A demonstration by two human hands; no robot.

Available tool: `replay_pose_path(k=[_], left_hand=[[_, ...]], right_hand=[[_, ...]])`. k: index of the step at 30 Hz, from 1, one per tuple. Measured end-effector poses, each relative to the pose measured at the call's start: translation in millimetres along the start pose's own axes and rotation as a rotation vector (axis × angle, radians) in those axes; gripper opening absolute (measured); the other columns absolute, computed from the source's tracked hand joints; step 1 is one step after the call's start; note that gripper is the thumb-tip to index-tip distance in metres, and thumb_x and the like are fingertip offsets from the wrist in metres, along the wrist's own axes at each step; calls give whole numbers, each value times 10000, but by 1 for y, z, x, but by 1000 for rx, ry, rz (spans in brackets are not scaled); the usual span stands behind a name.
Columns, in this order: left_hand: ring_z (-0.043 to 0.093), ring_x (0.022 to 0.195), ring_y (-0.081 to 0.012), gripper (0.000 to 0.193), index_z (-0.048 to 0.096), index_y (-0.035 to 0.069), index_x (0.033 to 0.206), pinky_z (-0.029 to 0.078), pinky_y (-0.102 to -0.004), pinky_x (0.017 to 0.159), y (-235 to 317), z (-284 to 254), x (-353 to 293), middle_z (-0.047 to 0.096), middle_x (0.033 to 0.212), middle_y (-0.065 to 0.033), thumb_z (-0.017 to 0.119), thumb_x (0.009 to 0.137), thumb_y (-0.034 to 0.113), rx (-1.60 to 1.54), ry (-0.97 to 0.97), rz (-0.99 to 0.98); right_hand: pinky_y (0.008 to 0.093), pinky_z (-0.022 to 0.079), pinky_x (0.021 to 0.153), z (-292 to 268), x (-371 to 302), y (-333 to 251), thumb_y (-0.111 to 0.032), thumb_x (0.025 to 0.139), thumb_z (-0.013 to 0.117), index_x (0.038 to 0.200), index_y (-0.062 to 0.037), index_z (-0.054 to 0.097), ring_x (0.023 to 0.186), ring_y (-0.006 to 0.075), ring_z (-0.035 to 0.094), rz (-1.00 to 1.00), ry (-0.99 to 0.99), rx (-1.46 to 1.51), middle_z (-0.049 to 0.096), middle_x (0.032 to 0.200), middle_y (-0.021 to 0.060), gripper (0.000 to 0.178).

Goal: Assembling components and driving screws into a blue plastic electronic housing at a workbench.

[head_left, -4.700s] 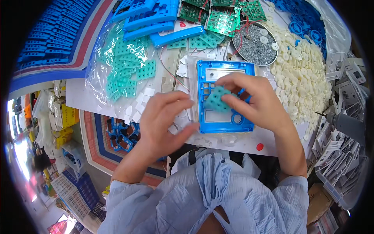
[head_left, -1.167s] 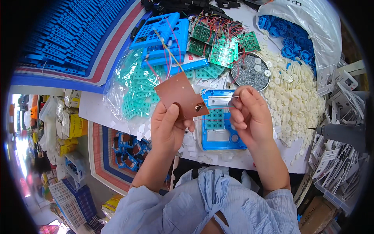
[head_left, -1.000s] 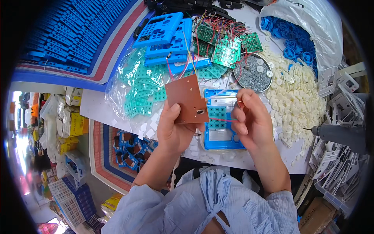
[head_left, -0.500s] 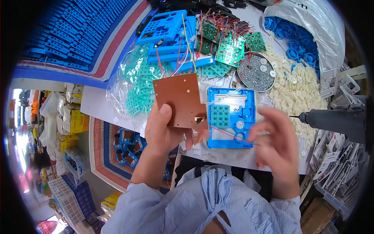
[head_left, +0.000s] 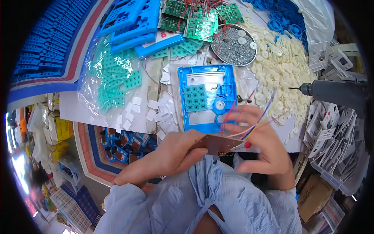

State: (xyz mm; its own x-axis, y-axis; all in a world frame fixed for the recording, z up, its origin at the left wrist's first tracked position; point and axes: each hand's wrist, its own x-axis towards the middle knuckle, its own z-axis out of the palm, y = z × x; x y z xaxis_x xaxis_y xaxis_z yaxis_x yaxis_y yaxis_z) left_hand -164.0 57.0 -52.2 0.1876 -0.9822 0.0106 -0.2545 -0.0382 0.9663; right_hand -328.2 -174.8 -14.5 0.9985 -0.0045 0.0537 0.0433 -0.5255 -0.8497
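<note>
My left hand grips a brown circuit board by its left edge, thumb on the near side. The board is held low and tilted, seen almost edge-on, in front of my body. Red, white and blue wires rise from its right end. My right hand, somewhat blurred, is beside these wires with thumb and fingers spread. A small red round piece shows near its palm. Beyond both hands lies a blue plastic case half, open side up, with a teal rubber keypad inside.
A round tin of small metal screws stands behind the case, beside heaped cream discs. A dark power screwdriver juts in from the right. Green circuit boards, blue cases, bagged teal keypads and white squares cover the left and back.
My left hand has brought the board down toward my body and tipped it from face-on to nearly edge-on. My right hand has moved in beside its wires. The view has shifted.
</note>
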Motion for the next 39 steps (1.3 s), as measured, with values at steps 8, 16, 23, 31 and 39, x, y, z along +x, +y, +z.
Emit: replay_pose_path(k=[8,16,23,31,39], left_hand=[[671,952,-185,443,388,12,1444,552,-324,700,-7,13,-21,676,1193,-133,565,1047,100,-659,45,-474],[580,1262,-253,779,118,49,1642,410,-421,1108,-29,29,-40,503,1486,-211,589,1028,139,-904,145,-315],[594,1238,-236,769,194,21,1627,393,-413,1131,-29,21,-36,537,1460,-195,589,967,9,-699,29,-329],[643,1150,-214,729,267,8,1608,459,-391,1059,-29,17,-34,611,1372,-182,596,958,-9,-564,22,-326],[710,957,-266,713,426,46,1539,551,-369,879,6,-26,-18,713,1068,-178,753,917,166,79,-336,-633]], right_hand=[[280,548,695,38,45,30,-97,928,748,1087,25,746,812,120,687,283,55,632,762,965,87,201],[265,527,695,11,92,58,-46,928,739,1051,34,723,782,81,648,366,-85,356,728,899,41,148],[253,530,696,16,105,63,-54,925,752,1021,36,719,780,72,645,310,-86,314,728,893,43,136],[374,525,653,25,118,73,-187,886,758,1055,53,734,697,314,690,118,-55,-50,683,762,204,294],[452,519,654,30,122,67,-229,856,765,991,22,738,703,410,661,86,-7,-245,671,751,220,286]])
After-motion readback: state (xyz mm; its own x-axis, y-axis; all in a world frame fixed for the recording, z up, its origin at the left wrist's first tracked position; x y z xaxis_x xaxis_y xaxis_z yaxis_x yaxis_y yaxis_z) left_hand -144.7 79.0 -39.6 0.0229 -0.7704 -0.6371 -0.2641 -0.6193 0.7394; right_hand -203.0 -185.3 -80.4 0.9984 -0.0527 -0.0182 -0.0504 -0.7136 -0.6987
